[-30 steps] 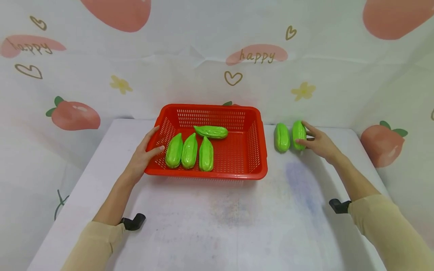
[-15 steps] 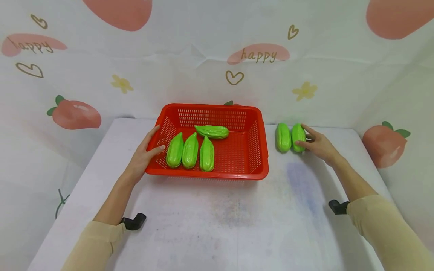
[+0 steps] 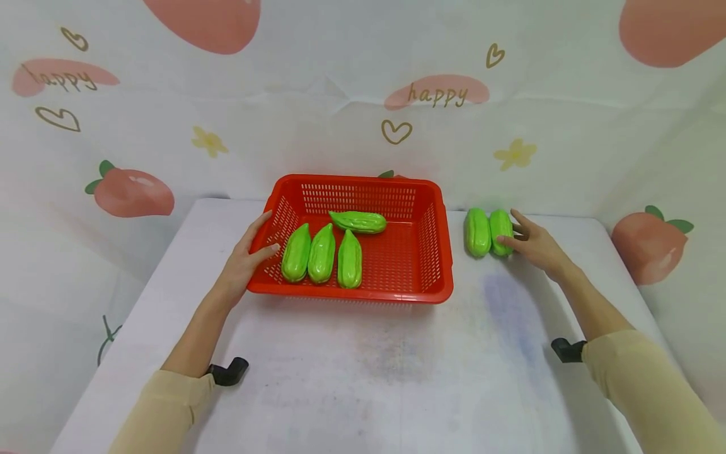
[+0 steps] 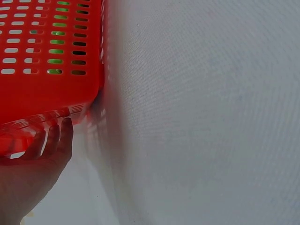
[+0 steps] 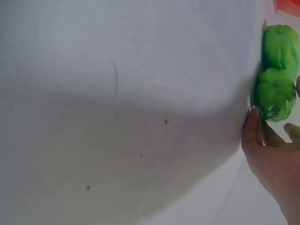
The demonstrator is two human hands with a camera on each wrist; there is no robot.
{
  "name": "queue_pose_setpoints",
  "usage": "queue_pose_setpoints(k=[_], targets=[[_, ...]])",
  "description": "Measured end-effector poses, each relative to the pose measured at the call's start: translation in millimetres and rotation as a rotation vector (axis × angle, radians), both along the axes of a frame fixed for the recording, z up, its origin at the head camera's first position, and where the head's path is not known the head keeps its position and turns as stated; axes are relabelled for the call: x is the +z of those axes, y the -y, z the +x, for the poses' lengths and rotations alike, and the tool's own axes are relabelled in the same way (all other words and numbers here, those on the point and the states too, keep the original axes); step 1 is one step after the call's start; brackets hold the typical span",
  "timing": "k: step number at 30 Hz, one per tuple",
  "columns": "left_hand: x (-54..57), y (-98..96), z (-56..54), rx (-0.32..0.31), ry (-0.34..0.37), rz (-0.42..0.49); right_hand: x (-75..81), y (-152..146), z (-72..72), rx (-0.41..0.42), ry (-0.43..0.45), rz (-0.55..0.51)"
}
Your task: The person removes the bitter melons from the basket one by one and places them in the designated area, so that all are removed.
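The left hand (image 3: 241,261) grips the left rim of a red plastic basket (image 3: 391,295), thumb over the edge. In the left wrist view its fingers (image 4: 65,136) lie against the basket's outer wall. Inside are several shiny green ribbed gourds resembling bitter melons; one bitter melon (image 3: 358,222) lies crosswise at the back, the others point away at the left. Right of the basket, two more stand side by side: a left bitter melon (image 3: 478,232) and a right bitter melon (image 3: 501,232). At the latter's right side, the right hand (image 3: 535,244) has loosened fingers, its thumb overlapping the gourd.
All this is on a white, stained table (image 3: 397,378) backed by a patterned white cloth (image 3: 317,132). Beige sleeves (image 3: 646,372) cover the forearms, and a black wrist mount (image 3: 228,372) sticks out beside the left one.
The right hand has set the right bitter melon down, a little nearer its neighbour, and its index finger has come off the gourd. The left hand keeps its hold; the head view shifts slightly.
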State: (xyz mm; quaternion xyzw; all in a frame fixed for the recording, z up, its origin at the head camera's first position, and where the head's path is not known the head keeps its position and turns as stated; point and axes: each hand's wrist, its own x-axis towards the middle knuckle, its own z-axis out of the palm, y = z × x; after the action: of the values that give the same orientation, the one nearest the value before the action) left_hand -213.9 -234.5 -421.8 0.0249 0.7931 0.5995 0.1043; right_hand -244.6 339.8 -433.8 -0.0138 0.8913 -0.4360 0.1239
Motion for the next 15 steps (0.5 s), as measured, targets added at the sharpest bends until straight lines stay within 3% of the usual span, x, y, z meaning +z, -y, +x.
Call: queue_pose_setpoints(k=[9,15], targets=[[0.1,0.4,-0.1,0.000,0.005,-0.005,-2.1,-2.7,2.1,-0.022,-0.032,-0.007],[0.3,0.7,0.0,0.000,0.006,0.000,-1.1,-3.1,3.3,-0.070,-0.113,-0.031]])
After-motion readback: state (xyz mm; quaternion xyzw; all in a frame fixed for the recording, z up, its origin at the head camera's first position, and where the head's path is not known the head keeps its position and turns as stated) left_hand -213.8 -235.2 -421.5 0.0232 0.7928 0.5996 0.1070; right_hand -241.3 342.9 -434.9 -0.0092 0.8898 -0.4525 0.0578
